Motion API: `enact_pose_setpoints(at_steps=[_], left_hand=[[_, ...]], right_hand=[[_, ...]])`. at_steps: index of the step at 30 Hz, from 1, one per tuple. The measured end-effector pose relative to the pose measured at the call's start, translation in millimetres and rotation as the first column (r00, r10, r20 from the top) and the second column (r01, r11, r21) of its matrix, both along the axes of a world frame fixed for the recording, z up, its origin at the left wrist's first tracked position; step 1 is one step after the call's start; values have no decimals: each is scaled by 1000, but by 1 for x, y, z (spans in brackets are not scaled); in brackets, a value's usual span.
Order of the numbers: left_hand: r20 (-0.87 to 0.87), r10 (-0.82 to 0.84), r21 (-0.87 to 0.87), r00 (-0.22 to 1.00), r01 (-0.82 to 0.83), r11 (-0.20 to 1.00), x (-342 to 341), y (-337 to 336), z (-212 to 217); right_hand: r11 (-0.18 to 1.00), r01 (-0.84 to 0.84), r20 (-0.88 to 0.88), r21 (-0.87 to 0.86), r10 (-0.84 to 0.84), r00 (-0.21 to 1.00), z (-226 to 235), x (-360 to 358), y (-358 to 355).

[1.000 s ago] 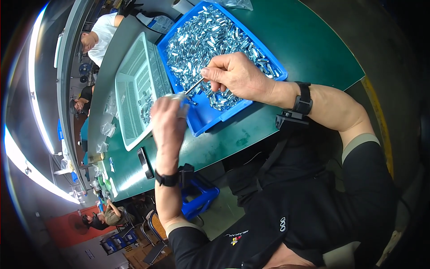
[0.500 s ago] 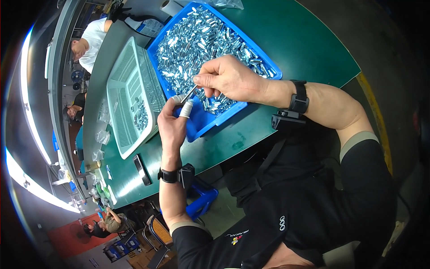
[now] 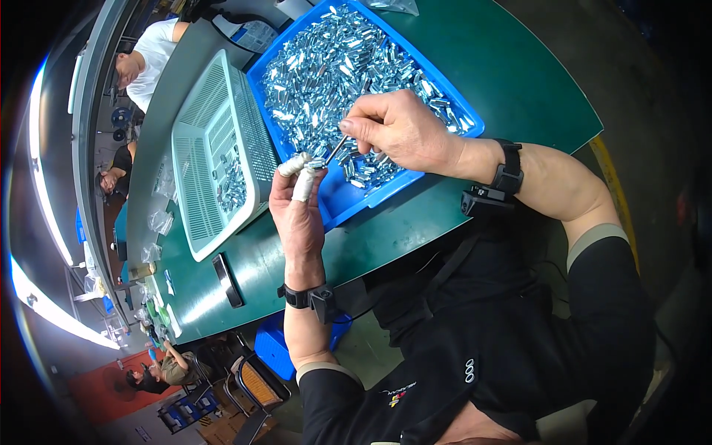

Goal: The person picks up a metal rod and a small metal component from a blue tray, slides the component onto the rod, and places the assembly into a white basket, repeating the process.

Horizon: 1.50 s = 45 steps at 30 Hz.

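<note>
My left hand (image 3: 298, 222) pinches a small shiny metal piece (image 3: 317, 164) between its thumb and forefinger, both wrapped in white tape. My right hand (image 3: 406, 133) grips a thin metal rod (image 3: 338, 150), whose lower end meets or nearly meets that piece. Exactly how the two touch is too small to make out. Both hands are over the near part of a blue tray (image 3: 374, 199), heaped with loose silvery metal pieces (image 3: 334, 70). To its left stands a pale green slotted basket (image 3: 194, 230) with a smaller heap of similar pieces (image 3: 231, 185) inside.
The green table (image 3: 400, 222) carries a dark flat rectangular object (image 3: 228, 280) near its front edge. Clear plastic bags (image 3: 159, 221) lie left of the basket. A blue stool (image 3: 274, 348) stands below the table. Other people (image 3: 152, 63) sit farther left.
Both hands have shifted slightly right in view, along with the rod. The metal piece now shows at the left fingertips, and the rod stands more apart from the left fingers.
</note>
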<state>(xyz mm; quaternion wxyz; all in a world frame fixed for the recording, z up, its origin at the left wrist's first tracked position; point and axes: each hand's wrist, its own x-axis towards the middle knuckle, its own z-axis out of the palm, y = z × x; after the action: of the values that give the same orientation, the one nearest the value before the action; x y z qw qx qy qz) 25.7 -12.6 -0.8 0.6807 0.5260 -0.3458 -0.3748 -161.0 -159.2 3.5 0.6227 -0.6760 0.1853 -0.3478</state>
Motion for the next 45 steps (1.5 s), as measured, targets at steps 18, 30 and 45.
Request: enact_pose_setpoints(at_steps=[18,30,45], left_hand=[[327,-7,74,945,-19,997,-21,6,0],[866,-3,24,500,-35,999,-28,-2,4],[866,50,-45,498,-23,999,-32,0,7]], right_hand=[[996,-83,-51,26,84,995,3,-3,1],[949,-192,-329,-252,103,939,10,-4,-2],[932,-296,-387,-208,200,900,11,-1,4]])
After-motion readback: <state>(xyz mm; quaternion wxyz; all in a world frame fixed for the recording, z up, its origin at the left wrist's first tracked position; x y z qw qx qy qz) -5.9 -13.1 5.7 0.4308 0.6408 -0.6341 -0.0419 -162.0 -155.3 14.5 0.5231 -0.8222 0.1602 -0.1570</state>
